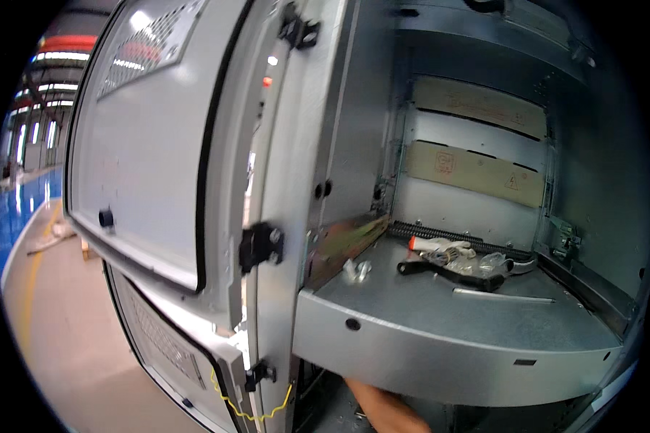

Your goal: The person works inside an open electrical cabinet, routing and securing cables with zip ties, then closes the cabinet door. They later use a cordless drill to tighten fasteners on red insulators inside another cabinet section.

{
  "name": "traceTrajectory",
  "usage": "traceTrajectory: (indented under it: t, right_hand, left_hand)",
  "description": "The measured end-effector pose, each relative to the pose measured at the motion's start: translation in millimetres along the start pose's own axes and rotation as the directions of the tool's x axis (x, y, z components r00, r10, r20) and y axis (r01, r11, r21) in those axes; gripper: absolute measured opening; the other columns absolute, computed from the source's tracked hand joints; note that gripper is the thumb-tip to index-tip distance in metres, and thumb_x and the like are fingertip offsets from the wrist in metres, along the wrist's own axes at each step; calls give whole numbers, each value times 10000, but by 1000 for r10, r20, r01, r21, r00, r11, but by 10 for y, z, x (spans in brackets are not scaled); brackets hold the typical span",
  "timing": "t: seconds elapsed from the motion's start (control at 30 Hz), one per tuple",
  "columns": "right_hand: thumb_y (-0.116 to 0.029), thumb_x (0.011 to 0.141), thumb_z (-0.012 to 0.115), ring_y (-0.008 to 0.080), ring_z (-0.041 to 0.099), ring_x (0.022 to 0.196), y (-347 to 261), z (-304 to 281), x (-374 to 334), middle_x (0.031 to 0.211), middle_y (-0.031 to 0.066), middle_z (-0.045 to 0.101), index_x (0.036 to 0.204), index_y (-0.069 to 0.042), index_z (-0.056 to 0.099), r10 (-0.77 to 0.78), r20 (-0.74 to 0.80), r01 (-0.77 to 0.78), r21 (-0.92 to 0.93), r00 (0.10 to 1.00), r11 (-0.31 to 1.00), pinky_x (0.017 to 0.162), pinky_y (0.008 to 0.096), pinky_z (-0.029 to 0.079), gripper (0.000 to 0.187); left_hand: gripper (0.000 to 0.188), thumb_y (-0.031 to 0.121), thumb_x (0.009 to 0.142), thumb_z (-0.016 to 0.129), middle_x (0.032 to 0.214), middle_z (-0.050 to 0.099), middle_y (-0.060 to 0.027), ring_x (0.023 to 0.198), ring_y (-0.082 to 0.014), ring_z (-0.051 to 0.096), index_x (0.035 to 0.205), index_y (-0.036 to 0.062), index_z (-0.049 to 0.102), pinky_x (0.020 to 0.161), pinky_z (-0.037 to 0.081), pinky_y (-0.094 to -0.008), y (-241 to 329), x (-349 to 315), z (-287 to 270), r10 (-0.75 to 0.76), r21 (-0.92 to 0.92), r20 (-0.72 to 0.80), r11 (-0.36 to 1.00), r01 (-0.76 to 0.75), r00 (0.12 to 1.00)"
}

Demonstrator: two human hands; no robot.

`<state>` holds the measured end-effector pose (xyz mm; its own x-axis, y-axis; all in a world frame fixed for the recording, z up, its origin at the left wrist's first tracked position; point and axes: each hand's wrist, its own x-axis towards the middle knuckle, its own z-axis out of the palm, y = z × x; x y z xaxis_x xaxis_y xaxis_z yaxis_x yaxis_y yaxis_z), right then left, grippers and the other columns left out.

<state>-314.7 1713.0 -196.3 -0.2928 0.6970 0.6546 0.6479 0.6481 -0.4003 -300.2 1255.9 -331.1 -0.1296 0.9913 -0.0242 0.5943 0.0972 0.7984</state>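
Note:
One bare forearm (386, 410) of mine comes up from the lower edge and slants to the left. It appears to be my right arm. The hand itself is hidden beneath the front lip of a grey metal shelf (426, 353) inside a cabinet, so its fingers do not show. On top of the shelf lie a black-handled tool (451, 277), a white glove-like item with an orange end (444, 245), clear plastic bags (487, 264) and a thin metal rod (505, 296). Small shiny metal parts (358, 271) sit near the shelf's left edge. My left hand is out of sight.
To the left, a pale upper cabinet door (144, 159) stands swung outward on black hinges (261, 247). Below it is a lower door (159, 339), with a yellow wire (256, 417) hanging by the frame. Tan panels with red markings (477, 169) cover the cabinet's back.

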Motion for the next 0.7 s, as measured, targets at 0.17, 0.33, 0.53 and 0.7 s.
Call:
traceTrajectory:
  t: [0.17, 0.33, 0.53, 0.7]
  right_hand:
    - [-363, 985, 563, 358, 636, 1054, -368, -519, 412, 1153, 211, 672, 1178, -22, 659, 19, 18, -20, 67, 1000, 998, 903, 450, 508, 404]
    - [-355, 989, 562, 348, 641, 1031, -892, -1285, 726, 1128, 204, 677, 1164, -22, 663, -6, -1, 6, 175, 1000, 984, 891, 448, 510, 390]
    - [-346, 993, 560, 337, 647, 1004, -1621, -2647, 721, 1097, 195, 683, 1148, -22, 667, -6, -6, 7, 329, 1000, 944, 877, 446, 513, 375]
    - [-338, 997, 560, 327, 652, 982, -2269, -3598, 603, 1072, 188, 689, 1134, -21, 671, 7, 51, -30, 462, 999, 886, 865, 444, 516, 362]
  left_hand:
    - [303, 241, 1037, 474, 778, 673, -206, 704, -359, 667, 1019, 41, 701, 644, 517, -463, 1126, -77, -805, 363, 130, -228, 931, -342, 903]
    - [366, 242, 1089, 403, 811, 688, -30, 553, -77, 494, 1169, 15, 679, 515, 385, -231, 2591, -27, -1664, 42, -584, -480, 730, -355, 876]
    - [582, 428, 1091, 299, 1049, 744, -163, 918, -295, 690, 1171, -29, 650, 873, 513, -374, 3276, 290, -1860, -184, -711, -302, 697, -92, 936]
    - [590, 463, 1081, 353, 812, 708, -123, 671, -159, 598, 1064, -31, 676, 627, 493, -332, 3403, 238, -1876, -379, -900, -213, 434, -31, 901]
